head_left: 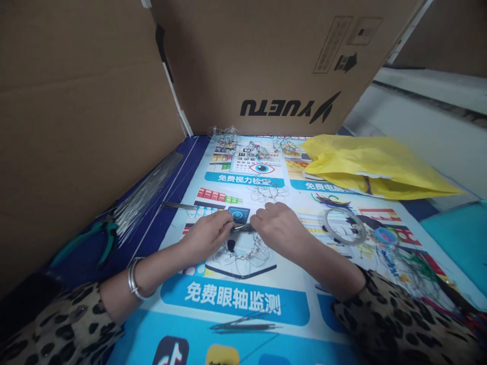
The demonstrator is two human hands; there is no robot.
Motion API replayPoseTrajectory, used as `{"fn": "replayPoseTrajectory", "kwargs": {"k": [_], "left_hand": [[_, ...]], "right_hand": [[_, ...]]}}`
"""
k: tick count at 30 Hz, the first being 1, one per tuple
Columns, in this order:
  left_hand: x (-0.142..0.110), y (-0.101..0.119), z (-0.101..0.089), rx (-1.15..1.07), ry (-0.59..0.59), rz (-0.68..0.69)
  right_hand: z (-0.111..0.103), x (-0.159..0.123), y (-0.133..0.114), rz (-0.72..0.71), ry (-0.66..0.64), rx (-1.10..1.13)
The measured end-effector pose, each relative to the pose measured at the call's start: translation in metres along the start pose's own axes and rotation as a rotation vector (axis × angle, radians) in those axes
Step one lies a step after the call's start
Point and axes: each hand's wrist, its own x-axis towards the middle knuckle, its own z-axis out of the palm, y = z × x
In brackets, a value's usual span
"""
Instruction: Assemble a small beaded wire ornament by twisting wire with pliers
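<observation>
Both of my hands are closed close together over the printed sheet. My left hand (209, 232) pinches one side of a thin wire ring (243, 257) with looped, petal-like edges. My right hand (279, 228) has its fingers curled at the ring's other side. A short dark, shiny piece (242, 227) spans the gap between the fingertips; its kind is unclear. The ring's lower part shows below the hands, and its top is hidden by the fingers. Just beyond them lies another looped wire piece (268, 191).
Teal-handled pliers (108, 235) and a bundle of straight wires (148, 190) lie left. Short wires (245, 324) are in front. To the right are a tape roll (344, 226), tangled coloured threads (413, 268) and a yellow bag (373, 162). Cardboard walls (266, 61) stand behind and left.
</observation>
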Motion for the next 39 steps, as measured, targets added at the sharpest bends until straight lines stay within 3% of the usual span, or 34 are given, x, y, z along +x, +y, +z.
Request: {"fn": "replayPoseTrajectory", "kwargs": {"k": [13, 21, 34, 39], "left_hand": [[0.000, 0.000, -0.001, -0.019, -0.002, -0.015], [-0.001, 0.000, -0.002, -0.036, 0.006, -0.029], [-0.008, -0.010, -0.003, -0.021, 0.024, 0.164], [-0.009, -0.010, 0.001, 0.028, 0.096, 0.190]], "right_hand": [[-0.001, 0.006, 0.010, -0.085, -0.018, 0.055], [0.003, 0.004, 0.014, -0.040, -0.018, 0.098], [0.002, 0.003, 0.012, -0.011, -0.030, 0.097], [0.000, 0.002, 0.010, -0.014, -0.020, 0.077]]}}
